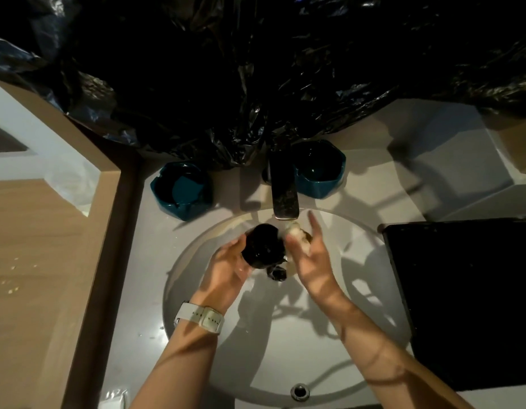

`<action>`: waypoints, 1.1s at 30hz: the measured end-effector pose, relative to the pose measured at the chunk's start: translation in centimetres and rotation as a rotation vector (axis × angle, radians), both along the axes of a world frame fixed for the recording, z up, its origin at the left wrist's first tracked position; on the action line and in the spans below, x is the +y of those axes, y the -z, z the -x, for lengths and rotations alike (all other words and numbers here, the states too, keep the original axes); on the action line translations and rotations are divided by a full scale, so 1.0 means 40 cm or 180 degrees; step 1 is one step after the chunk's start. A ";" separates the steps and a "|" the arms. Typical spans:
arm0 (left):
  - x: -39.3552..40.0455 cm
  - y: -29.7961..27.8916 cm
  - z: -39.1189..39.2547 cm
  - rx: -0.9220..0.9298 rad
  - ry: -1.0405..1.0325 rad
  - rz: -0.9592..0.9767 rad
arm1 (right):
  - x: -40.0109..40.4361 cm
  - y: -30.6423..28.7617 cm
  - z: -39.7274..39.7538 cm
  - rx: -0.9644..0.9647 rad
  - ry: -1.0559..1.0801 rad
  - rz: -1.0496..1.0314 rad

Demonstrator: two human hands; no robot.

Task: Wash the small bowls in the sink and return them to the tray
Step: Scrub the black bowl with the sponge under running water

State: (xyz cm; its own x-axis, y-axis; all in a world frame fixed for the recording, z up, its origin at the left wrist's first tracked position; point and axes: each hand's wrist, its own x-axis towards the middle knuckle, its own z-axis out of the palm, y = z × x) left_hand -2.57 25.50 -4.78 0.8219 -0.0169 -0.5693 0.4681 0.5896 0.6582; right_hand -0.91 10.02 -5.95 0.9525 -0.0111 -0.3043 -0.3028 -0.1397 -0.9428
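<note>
The left hand (230,262) gripped a small black bowl (263,246) over the sink (285,343), fingers curled round its wall. The bowl lay tipped, its mouth seemingly facing away from the person and up toward the faucet (283,199), just left of the running water. The right hand (310,256), fingers straight, touched something pale and soapy beside the bowl. The tray (468,296) sat on the table to the right, nearer the right hand.
</note>
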 end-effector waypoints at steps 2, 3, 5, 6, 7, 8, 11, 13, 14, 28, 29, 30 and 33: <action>-0.013 0.006 -0.004 0.0188 -0.0007 0.0403 | -0.016 -0.008 0.053 -0.0732 0.0423 0.0314; -0.020 0.011 -0.005 0.0302 0.0001 0.0511 | -0.023 -0.006 0.068 -0.1001 0.0484 0.0427; -0.037 0.010 -0.005 0.0451 0.0054 0.0693 | -0.033 0.006 0.070 -0.1383 0.0325 0.0689; -0.048 0.011 -0.006 0.0473 0.0086 0.0859 | -0.034 0.010 0.063 -0.1413 0.0138 0.0775; -0.056 0.020 -0.006 0.0487 0.0132 0.0904 | -0.030 0.012 0.054 -0.1302 -0.0008 0.0827; -0.067 0.021 -0.006 0.0507 0.0175 0.0883 | -0.023 0.014 0.047 -0.1174 -0.0111 0.0893; -0.078 0.056 -0.005 0.0531 0.0193 0.0494 | 0.000 0.009 0.054 -0.1189 -0.0615 0.1132; -0.065 0.056 -0.002 0.0565 0.0087 0.0496 | -0.011 0.018 0.059 -0.1405 -0.1091 0.1249; -0.058 0.049 0.003 0.0548 0.0037 0.0555 | -0.023 0.024 0.053 -0.1434 -0.1206 0.1281; -0.045 0.049 -0.020 0.0715 -0.0106 -0.0219 | -0.050 0.027 0.027 -0.0412 -0.0632 0.0593; -0.050 0.049 -0.018 0.0682 -0.0082 -0.0236 | -0.047 0.027 0.017 -0.0328 -0.0529 0.0621; -0.056 0.047 -0.013 0.0636 -0.0042 -0.0247 | -0.040 0.023 0.005 -0.0315 -0.0396 0.0572; -0.069 0.035 -0.015 0.0458 -0.0041 -0.0209 | 0.001 0.005 -0.031 -0.0540 -0.0169 0.0399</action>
State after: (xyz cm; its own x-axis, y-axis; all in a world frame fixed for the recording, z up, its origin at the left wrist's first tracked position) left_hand -1.97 22.75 -6.17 0.7317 0.0342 -0.6807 0.5530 0.5541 0.6222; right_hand 0.35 10.06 -6.14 0.9902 0.0129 -0.1391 -0.1304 -0.2705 -0.9538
